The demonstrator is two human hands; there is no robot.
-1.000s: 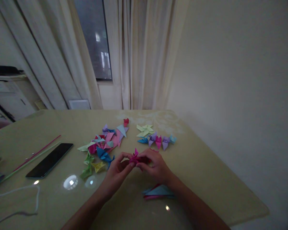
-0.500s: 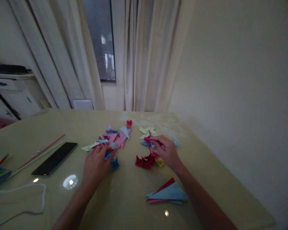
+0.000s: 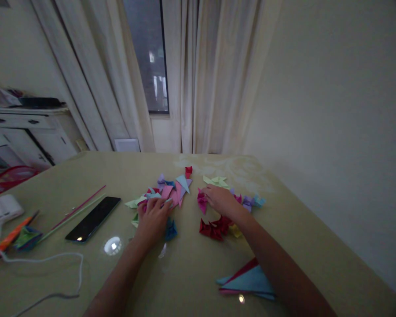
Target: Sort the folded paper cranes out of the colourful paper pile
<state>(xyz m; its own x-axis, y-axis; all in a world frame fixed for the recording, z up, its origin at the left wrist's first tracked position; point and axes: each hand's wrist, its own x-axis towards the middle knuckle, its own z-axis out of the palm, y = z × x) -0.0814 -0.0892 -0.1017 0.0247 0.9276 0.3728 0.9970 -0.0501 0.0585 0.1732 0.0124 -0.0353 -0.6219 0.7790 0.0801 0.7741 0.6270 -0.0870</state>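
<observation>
My right hand (image 3: 220, 200) pinches a magenta folded-paper piece (image 3: 202, 201) at its fingertips, low over the table. Close to it lie dark red folded pieces (image 3: 214, 228), a yellow one (image 3: 235, 230), purple ones (image 3: 248, 203) and a pale green star-like one (image 3: 215, 181). My left hand (image 3: 154, 216) rests with fingers apart on a heap of folded papers, which hides some of them. Around that hand show pink papers (image 3: 167, 192), a light blue triangle (image 3: 182, 182) and a blue folded piece (image 3: 171, 230).
Flat-folded light blue and red papers (image 3: 247, 281) lie near my right forearm. To the left are a black phone (image 3: 93, 219), thin pink and green sticks (image 3: 75, 211), an orange tool (image 3: 11, 238), a white cable (image 3: 46, 257) and a white box (image 3: 3, 211).
My right hand has lowered the magenta piece and turned over it, covering more of the nearby pieces. My left hand stays on the heap. The view has swung slightly left.
</observation>
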